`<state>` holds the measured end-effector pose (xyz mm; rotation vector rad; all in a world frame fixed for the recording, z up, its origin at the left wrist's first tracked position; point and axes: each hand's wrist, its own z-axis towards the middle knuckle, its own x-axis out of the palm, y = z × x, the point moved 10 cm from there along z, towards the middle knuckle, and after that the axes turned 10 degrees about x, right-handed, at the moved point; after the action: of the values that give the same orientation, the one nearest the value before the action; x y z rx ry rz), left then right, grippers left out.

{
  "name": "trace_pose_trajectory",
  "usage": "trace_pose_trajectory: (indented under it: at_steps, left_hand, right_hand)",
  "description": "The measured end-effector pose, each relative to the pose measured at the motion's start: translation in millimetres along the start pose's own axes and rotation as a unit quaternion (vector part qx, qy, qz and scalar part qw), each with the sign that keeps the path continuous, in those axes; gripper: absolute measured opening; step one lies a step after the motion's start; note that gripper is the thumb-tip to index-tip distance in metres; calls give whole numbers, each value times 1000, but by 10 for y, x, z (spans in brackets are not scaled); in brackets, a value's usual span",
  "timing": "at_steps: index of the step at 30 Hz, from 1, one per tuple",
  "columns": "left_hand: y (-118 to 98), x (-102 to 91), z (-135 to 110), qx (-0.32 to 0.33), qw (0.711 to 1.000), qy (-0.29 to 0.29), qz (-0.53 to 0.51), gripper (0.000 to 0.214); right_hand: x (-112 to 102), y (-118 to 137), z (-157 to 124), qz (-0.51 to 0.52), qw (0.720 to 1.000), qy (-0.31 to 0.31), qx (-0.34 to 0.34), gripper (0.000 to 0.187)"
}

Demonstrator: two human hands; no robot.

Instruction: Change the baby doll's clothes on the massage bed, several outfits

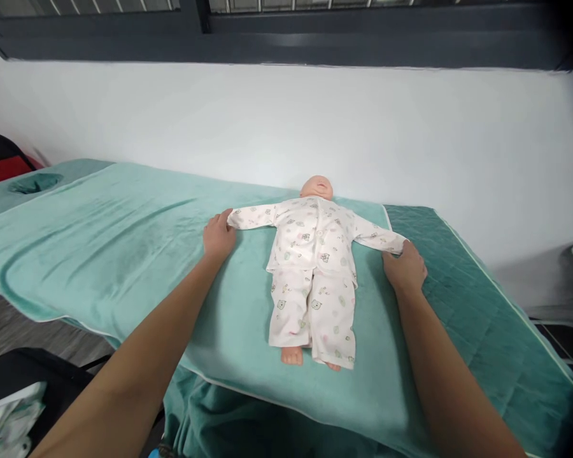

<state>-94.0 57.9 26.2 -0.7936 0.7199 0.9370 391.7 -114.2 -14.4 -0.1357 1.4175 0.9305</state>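
Note:
A baby doll (316, 187) lies on its back on a green covered bed, its head toward the wall and its feet toward me. It wears a white printed long-sleeved top (310, 232) and matching trousers (312, 312), with the bare feet showing below the hems. Both sleeves are stretched out sideways. My left hand (219, 234) is closed on the end of the sleeve at the left. At the right, my right hand (405, 266) grips the end of the other sleeve. The doll's hands are hidden.
The green bed cover (124, 222) spreads to the left, past a face hole (35, 183). A darker quilted cover (482, 318) lies at the right. Behind are a white wall (195, 121) and a window frame (286, 48). A black chair (33, 369) holding a white package (12, 420) stands front left.

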Motion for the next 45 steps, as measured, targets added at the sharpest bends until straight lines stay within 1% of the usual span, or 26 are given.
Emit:
trace_pose_trajectory:
  at_steps: [3, 6, 9, 12, 16, 20, 23, 26, 31, 36, 41, 45]
  left_hand:
    - [2, 61, 12, 15, 999, 20, -33, 53]
    - [85, 144, 30, -3, 997, 42, -68, 51]
    - [168, 200, 46, -22, 996, 51, -76, 44]
    - [191, 200, 58, -16, 996, 33, -86, 42]
    - [193, 172, 68, 4, 994, -6, -107, 51]
    - [200, 214, 87, 15, 996, 0, -92, 61]
    - [220, 219, 95, 4, 997, -1, -82, 62]
    - [191, 200, 94, 5, 998, 1, -69, 66]
    - [115, 199, 91, 11, 999, 28, -19, 72]
    - [122, 251, 88, -10, 998, 62, 5, 69]
    - [126, 237, 89, -9, 999, 53, 2, 72]
    - [136, 220, 102, -2, 999, 32, -13, 73]
  right_hand:
    - [0, -52, 6, 31, 999, 11, 32, 57]
    - [24, -56, 9, 33, 999, 17, 39, 60]
    - [47, -79, 17, 43, 998, 20, 50, 59]
    - [50, -91, 29, 53, 997, 17, 52, 58]
    - [54, -106, 47, 70, 996, 20, 51, 59]
    - [9, -113, 59, 90, 995, 1, 48, 62]
    - [-15, -139, 79, 111, 992, -13, 52, 63]
    - [-7, -187, 109, 135, 989, -17, 60, 68]
    - [-63, -217, 123, 206, 976, -55, 37, 71]
    - [-76, -232, 112, 219, 972, -71, 38, 71]
    - [-75, -267, 134, 233, 968, -74, 54, 67]
    - [-67, -289, 159, 246, 965, -71, 58, 67]
